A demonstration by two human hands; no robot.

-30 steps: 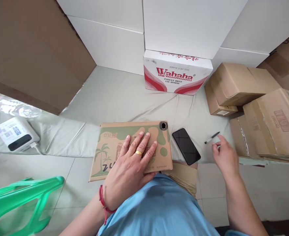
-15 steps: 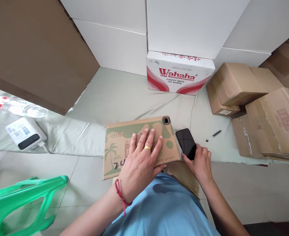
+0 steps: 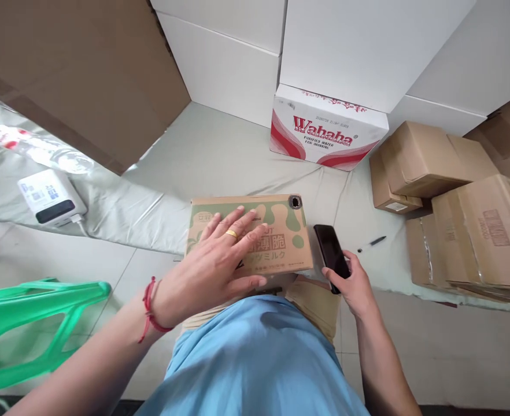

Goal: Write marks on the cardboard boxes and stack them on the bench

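Carton (image 3: 276,242) and phone (image 3: 330,249) are at the two hands, the first beneath the left, the second within the right. Farthest out on the left hand's outer side stands a green stool (image 3: 42,297); beyond it, also left of that hand, a white power bank (image 3: 49,196) and a clear plastic bottle (image 3: 38,147) lie on the cloth-covered table (image 3: 224,150), with a large brown box (image 3: 85,75) rising past them. The left forearm slants in from the near left corner, a red bracelet (image 3: 149,306) at the wrist. The left hand (image 3: 207,263) lies palm down over the carton's left part, fingers straight and slightly spread, pointing away and to the right, thumb stretched along the carton's near edge. Ahead of and between both hands sits the Wahaha box (image 3: 328,130). The right forearm comes up from the near right, leaning inward. The right hand (image 3: 354,283) pinches the phone's lower part, thumb on the left edge and fingers curled at the right; whether the phone is clear of the cloth, I cannot tell. Just right of that hand lies a pen (image 3: 372,244), and farther right stand stacked cardboard boxes (image 3: 476,231).
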